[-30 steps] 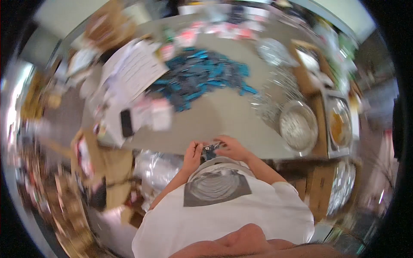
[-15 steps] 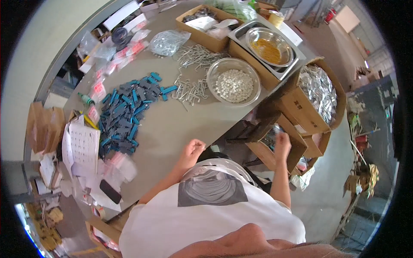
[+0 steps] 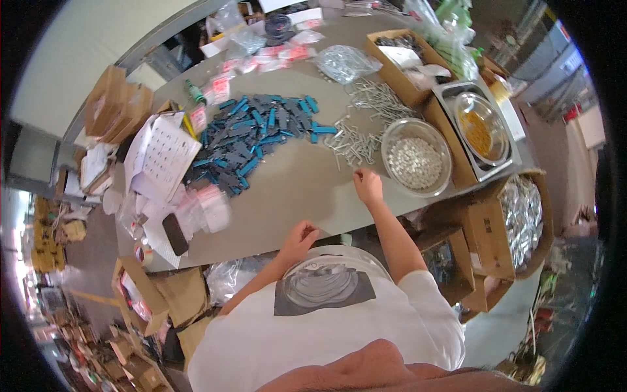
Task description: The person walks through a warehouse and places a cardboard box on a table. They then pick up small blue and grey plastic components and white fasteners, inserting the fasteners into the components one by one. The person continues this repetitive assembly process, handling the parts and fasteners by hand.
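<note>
We rest our left hand [image 3: 299, 239], loosely curled with nothing visible in it, at the grey table's [image 3: 294, 189] near edge. Our right hand [image 3: 368, 185], whose grip we cannot tell, reaches the thin metal pins [image 3: 353, 145], just beside the round steel bowl [image 3: 418, 157] of pale pellets. Bare tabletop lies between our hands.
</note>
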Demonstrator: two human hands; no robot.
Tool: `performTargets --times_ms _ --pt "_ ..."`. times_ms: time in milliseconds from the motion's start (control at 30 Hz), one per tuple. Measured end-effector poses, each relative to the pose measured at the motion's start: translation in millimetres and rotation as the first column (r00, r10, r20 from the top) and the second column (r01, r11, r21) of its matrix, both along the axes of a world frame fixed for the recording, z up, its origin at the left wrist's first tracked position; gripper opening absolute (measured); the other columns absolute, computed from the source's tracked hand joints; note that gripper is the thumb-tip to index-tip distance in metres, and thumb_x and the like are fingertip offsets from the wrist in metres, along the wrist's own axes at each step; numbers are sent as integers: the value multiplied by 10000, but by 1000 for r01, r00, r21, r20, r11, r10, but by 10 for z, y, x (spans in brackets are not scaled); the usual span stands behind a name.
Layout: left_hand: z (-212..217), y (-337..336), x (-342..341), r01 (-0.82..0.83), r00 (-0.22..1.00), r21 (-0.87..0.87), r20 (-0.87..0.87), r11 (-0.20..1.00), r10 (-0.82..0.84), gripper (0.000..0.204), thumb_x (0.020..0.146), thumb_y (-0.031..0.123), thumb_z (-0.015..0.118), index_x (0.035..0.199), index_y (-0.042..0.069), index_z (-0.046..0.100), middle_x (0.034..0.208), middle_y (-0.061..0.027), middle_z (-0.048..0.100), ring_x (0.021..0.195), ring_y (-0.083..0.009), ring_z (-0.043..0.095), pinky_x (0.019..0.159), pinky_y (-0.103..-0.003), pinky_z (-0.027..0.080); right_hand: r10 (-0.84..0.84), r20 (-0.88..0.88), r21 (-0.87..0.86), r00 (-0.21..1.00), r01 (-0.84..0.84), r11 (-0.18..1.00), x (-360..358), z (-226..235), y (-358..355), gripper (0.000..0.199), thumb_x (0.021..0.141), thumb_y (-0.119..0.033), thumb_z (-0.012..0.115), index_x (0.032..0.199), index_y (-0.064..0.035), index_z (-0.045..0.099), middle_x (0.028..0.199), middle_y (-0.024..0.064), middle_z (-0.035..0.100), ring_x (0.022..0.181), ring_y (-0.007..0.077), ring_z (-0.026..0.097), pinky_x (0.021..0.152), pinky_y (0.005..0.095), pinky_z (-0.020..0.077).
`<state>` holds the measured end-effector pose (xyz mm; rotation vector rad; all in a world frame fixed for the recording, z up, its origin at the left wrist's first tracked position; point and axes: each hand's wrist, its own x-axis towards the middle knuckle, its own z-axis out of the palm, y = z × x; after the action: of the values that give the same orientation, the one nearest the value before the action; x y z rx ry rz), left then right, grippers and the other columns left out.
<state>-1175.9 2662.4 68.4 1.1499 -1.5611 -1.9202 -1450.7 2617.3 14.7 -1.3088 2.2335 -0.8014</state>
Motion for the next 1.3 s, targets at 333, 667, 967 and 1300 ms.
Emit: performTargets --times_ms 333,667,967,1300 --pt "-275 582 692 -554 830 -62 32 830 556 129 905 102 579 994 11 558 876 -36 607 810 -105 561 756 -253 460 18 -130 -57 991 -25 998 73 -292 -606 209 805 -225 575 847 -22 606 928 169 613 907 366 586 808 446 482" --pt "-198 261 453 -467 875 -121 81 876 477 153 890 141 599 929 -5 577 814 -41 614 763 -109 566 704 -258 465 220 963 -238 159 106 965 2 641 -130 173 813 25 655 928 -76 574 859 44 659 755 152 644 680 277 525" --pt "14 -140 37 -208 970 -235 78 950 231 130 882 135 611 911 10 591 761 -12 588 701 -72 524 644 -238 444 600 777 -627 188 151 764 -158 1773 336 275 728 132 680 916 -50 594 876 44 652 830 147 642 725 266 527" --pt "-54 -291 16 -17 988 -199 145 980 46 166 906 151 590 971 -1 594 857 -56 640 790 -106 586 730 -237 464 737 662 -748 137 181 638 -232 2022 765 253 762 108 656 990 -1 636 902 98 657 863 206 660 760 332 545"
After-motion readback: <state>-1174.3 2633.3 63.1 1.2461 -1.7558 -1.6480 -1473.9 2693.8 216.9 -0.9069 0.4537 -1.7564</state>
